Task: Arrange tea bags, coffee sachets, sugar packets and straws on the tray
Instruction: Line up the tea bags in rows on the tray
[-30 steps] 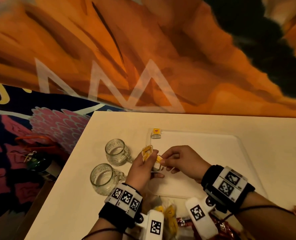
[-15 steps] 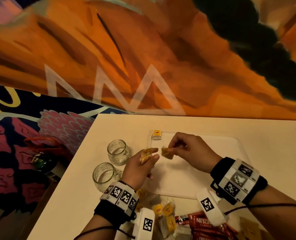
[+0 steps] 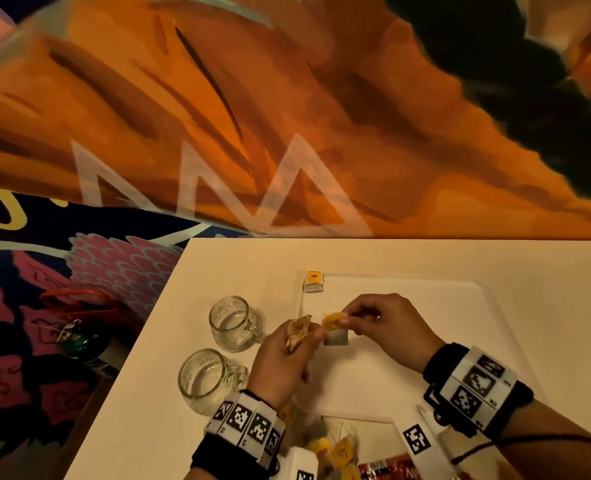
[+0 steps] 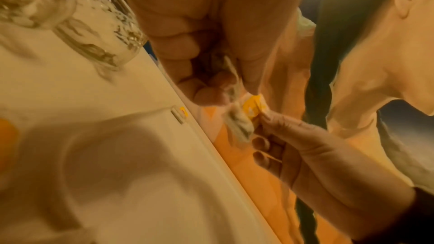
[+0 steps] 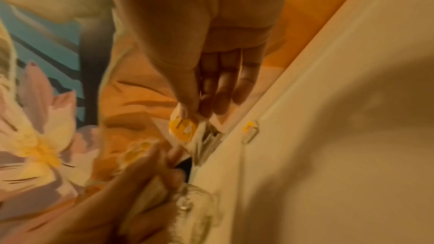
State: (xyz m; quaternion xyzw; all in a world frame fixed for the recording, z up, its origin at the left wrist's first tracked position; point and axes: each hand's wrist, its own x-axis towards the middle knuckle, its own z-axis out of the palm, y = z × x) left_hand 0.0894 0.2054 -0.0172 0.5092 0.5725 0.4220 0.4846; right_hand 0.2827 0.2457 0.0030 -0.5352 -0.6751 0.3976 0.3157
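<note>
We are holding a small tea bag with a yellow paper tag (image 3: pixel 335 329) by its top edge, pinched between the thumb and fingertips of our right hand (image 3: pixel 387 329), so that it is hanging just above the near-left part of the flat white rectangular tray (image 3: pixel 425 299). Our left hand (image 3: pixel 283 362) is curling around a second, crumpled yellow-tagged tea bag (image 3: pixel 299 332) just beside the first one; we cannot tell whether the two bags are touching. A third tea bag with a yellow label (image 3: pixel 314 280) is lying at the tray's far-left corner, well apart from our hands. Left of the tray, two clear glass mugs with handles (image 3: pixel 233 323) are standing upright on the cream table (image 3: pixel 252 258). Near the table's front edge, loose yellow-tagged tea bags (image 3: pixel 335 448) and red coffee sachets (image 3: pixel 387 467) are lying between our wrists, off the tray.
</note>
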